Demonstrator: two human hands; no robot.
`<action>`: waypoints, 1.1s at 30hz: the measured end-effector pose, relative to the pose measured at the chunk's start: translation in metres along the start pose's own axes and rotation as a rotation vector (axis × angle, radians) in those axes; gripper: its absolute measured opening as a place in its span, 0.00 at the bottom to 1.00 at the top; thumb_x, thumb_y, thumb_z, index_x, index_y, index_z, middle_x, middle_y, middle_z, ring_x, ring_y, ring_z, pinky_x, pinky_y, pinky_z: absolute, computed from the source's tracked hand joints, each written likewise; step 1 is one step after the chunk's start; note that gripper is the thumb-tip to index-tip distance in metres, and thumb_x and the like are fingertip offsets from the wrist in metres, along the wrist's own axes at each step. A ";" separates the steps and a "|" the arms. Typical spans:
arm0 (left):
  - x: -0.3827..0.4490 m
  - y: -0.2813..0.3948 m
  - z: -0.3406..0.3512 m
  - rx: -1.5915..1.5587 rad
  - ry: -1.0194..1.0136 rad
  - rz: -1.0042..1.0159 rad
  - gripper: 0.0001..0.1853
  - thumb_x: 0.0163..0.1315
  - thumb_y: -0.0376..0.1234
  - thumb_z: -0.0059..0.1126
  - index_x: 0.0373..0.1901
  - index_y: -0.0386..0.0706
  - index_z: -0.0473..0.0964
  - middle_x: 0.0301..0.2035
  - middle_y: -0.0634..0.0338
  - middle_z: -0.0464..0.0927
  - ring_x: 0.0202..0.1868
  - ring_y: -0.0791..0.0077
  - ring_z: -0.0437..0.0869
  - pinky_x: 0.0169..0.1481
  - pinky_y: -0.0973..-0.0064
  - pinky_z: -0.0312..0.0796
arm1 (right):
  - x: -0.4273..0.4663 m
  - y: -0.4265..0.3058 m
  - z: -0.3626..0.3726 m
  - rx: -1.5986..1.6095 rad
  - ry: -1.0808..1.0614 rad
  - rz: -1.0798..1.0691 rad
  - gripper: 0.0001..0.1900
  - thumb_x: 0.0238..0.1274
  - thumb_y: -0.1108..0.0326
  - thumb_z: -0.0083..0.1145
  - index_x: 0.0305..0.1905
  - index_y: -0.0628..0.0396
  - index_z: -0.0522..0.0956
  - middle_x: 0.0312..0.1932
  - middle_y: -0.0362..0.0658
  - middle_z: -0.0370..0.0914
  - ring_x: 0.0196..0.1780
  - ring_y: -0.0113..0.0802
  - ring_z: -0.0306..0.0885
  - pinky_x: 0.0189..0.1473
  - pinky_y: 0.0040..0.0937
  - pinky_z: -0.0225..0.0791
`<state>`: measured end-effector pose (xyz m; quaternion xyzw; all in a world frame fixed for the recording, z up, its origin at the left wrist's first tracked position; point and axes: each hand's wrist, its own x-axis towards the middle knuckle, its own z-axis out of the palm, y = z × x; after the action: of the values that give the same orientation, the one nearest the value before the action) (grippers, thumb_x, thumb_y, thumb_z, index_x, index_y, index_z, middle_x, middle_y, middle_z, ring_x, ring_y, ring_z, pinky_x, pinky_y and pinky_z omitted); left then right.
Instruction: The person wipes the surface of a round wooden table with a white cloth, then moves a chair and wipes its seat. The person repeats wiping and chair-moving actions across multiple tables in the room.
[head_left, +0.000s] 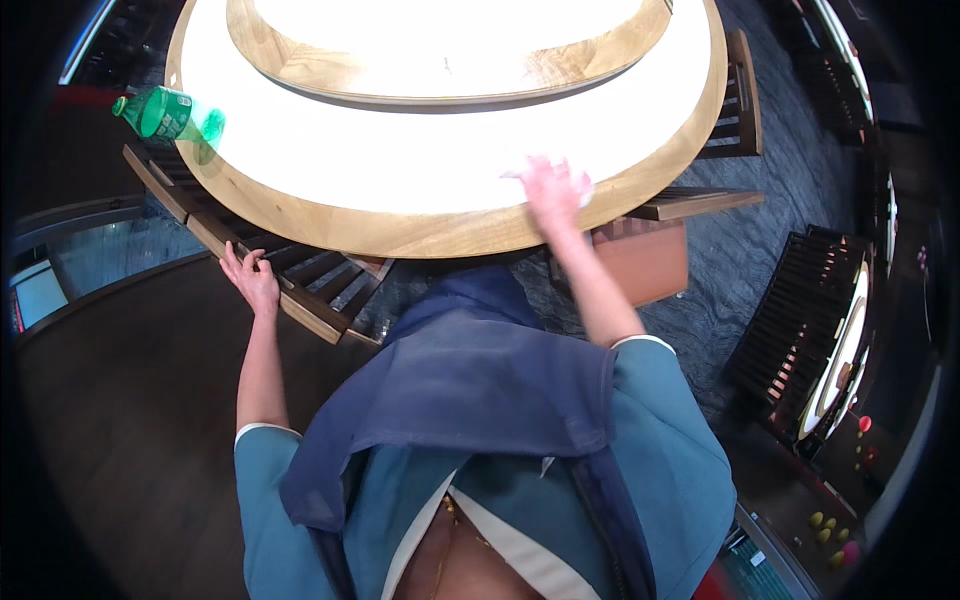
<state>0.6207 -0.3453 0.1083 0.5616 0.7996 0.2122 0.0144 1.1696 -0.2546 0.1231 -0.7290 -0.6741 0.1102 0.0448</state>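
My right hand (556, 196), blurred, lies on the brightly lit white top of a round table (420, 234) with a wooden rim. A thin white cloth or tissue (586, 189) shows at both sides of its fingers, pressed under the palm. Off to the left, my left hand (252, 279) rests against the top rail of a slatted wooden chair back (300, 306), its fingers partly spread. At the table's left edge is a green plastic bottle (166, 114) with a yellow-green cap; its label bears writing.
A raised wood-edged turntable (442, 75) takes up the table's middle. Close to the right rim stand a chair with a brown seat (645, 259) and another wooden chair (744, 97). Farther right is a second round table (836, 360) with dark slatted chairs. Dark patterned flooring (720, 247) lies between.
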 end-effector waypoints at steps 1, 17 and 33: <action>0.001 -0.002 0.001 0.005 -0.002 -0.001 0.11 0.55 0.28 0.55 0.39 0.44 0.84 0.73 0.54 0.56 0.75 0.40 0.49 0.78 0.55 0.48 | 0.010 0.023 -0.012 -0.015 -0.012 0.142 0.25 0.76 0.45 0.36 0.69 0.40 0.67 0.69 0.44 0.67 0.75 0.47 0.57 0.74 0.66 0.38; 0.002 0.008 0.003 -0.034 -0.006 -0.099 0.09 0.53 0.29 0.57 0.35 0.45 0.84 0.74 0.57 0.56 0.76 0.43 0.47 0.78 0.57 0.49 | -0.156 -0.052 0.004 0.538 -0.303 -0.449 0.15 0.64 0.66 0.60 0.54 0.50 0.81 0.56 0.50 0.78 0.56 0.48 0.74 0.58 0.43 0.69; 0.004 0.016 0.003 -0.096 0.066 -0.044 0.08 0.53 0.30 0.56 0.32 0.45 0.84 0.72 0.55 0.60 0.75 0.42 0.49 0.79 0.56 0.46 | -0.006 -0.237 0.088 0.490 -0.217 -0.646 0.26 0.69 0.46 0.50 0.67 0.44 0.71 0.69 0.54 0.64 0.72 0.57 0.59 0.74 0.53 0.51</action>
<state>0.6336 -0.3361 0.1123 0.5351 0.8008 0.2683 0.0195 0.9194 -0.2470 0.0889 -0.4321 -0.8227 0.3237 0.1779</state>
